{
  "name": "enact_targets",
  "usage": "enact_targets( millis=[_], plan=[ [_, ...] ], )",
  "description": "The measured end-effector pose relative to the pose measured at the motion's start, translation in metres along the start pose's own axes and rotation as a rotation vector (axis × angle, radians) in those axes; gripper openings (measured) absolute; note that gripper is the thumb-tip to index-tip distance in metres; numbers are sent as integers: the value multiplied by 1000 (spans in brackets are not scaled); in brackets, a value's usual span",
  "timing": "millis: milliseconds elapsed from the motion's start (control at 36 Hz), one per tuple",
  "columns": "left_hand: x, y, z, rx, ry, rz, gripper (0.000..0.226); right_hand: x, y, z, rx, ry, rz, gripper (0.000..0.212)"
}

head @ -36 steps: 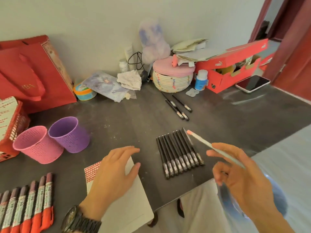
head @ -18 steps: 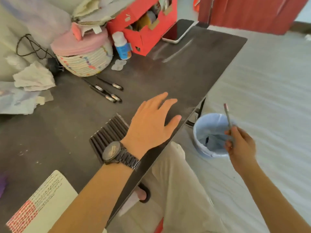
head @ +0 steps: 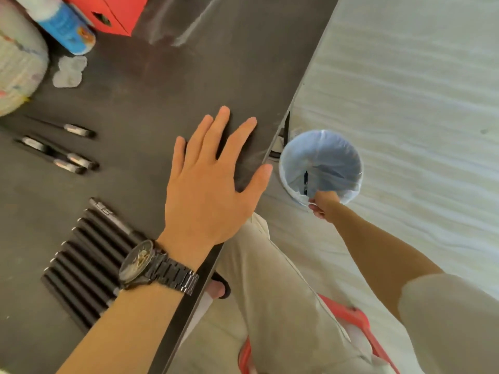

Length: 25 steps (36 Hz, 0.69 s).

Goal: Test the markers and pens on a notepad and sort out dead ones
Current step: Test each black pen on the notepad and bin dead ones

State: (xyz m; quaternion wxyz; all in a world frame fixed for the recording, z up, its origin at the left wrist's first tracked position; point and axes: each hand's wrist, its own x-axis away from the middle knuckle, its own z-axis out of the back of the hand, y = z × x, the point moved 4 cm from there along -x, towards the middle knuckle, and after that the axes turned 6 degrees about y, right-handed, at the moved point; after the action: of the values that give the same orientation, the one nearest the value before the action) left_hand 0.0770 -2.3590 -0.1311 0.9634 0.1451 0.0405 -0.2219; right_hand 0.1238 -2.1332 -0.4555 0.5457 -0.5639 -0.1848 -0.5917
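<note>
Half a second ago the right hand [head: 322, 205] held the pen [head: 305, 182] upright above the bin [head: 357, 168]. Now it has dropped to the bin's near rim at centre right, and the pen shows as a thin dark stick standing inside the liner just above the knuckles. The fingers are curled, but whether they grip the pen or have let it go cannot be told. The left hand [head: 213, 182] stays where it was, flat and spread on the table [head: 162, 90] with its fingertips near the edge; a dark metal link watch [head: 151, 265] sits on its wrist. The view has tilted further down, so the notepad is out of frame. The bin is round and pale blue, lined with crinkled thin plastic. A row of black pens [head: 89, 260] lies side by side at lower left, and three loose pens [head: 62, 155] lie at mid left. At upper left are a woven basket [head: 16, 63], a blue-labelled bottle [head: 64, 22] and a red box [head: 116, 12]. The table is dark, matt and smudged. The floor [head: 405, 103] is pale with faint wavy streaks. Beige trousers [head: 270, 279] fill the lower middle.
</note>
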Motion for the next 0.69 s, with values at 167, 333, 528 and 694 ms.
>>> enact_targets(
  millis=[167,333,528,694],
  plan=[
    [-4,2,1,28,16,36,63,-37,-32,-9,155,45,156,33],
    [-4,0,1,33,16,57,62,-45,-13,-23,730,165,295,51],
    [-4,-2,-1,36,30,51,63,-32,4,-28,933,140,401,39],
    [-2,-2,-3,36,18,26,63,1,-14,-11,850,165,573,32]
  ],
)
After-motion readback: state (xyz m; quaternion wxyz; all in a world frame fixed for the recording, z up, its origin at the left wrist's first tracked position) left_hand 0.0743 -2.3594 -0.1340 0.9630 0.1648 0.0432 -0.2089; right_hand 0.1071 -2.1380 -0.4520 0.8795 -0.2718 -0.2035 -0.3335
